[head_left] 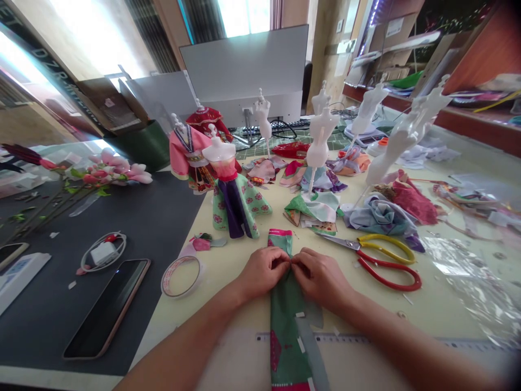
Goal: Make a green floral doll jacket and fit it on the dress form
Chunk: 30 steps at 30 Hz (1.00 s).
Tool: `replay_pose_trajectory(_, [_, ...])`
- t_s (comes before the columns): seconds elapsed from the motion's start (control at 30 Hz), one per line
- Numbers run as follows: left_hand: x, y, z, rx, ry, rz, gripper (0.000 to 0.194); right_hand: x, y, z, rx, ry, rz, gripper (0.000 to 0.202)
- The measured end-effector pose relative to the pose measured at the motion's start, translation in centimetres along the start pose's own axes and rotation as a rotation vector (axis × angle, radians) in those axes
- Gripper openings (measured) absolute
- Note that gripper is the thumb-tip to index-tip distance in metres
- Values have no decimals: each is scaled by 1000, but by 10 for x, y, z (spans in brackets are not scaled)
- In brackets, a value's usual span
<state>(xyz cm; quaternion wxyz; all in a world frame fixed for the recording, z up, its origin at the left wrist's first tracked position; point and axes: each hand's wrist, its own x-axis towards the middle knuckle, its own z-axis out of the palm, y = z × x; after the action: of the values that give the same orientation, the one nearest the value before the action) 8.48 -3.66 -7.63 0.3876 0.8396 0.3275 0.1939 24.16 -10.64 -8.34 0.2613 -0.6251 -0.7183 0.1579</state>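
A long strip of green fabric [285, 304] with pink ends lies lengthwise before me, small white tabs along its right edge. My left hand [264, 269] pinches it from the left near its upper part. From the right, my right hand [319, 271] pinches the same strip, fingertips almost touching those of the left. What sits exactly between the fingertips is hidden. Under the strip, a clear ruler [345, 339] runs across the table. Scissors [374, 255] with one yellow and one red handle lie partly open beyond my right hand. A tape roll [181, 276] lies left of my left hand.
Dressed mannequins [232, 190] stand at the back left; bare white mannequins [319, 138] stand behind fabric scraps [315, 209]. A phone [108, 309], charger [103, 252] and flower branch [118, 168] occupy the dark mat. Clear plastic [476, 282] lies right, a monitor [248, 70] behind.
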Motion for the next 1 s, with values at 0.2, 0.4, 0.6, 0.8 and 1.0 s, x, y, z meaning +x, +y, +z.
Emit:
replay_pose_trajectory(0.2, [1, 0, 0, 4, 3, 8, 14, 1, 1, 0, 11, -9, -6, 18])
replay_pose_trajectory(0.4, [0, -2, 0, 10, -5, 9, 15, 1, 3, 2, 39, 7, -10, 19])
replay_pose_trajectory(0.6, [-1, -2, 1, 11, -4, 11, 15, 0, 4, 1, 43, 8, -19, 19])
replay_pose_trajectory(0.8, [0, -1, 0, 9, -2, 25, 14, 2, 2, -1, 11, 0, -23, 16])
replay_pose_trajectory(1.0, [1, -2, 1, 37, -2, 47, 15, 3, 2, 2, -12, 6, -18, 17])
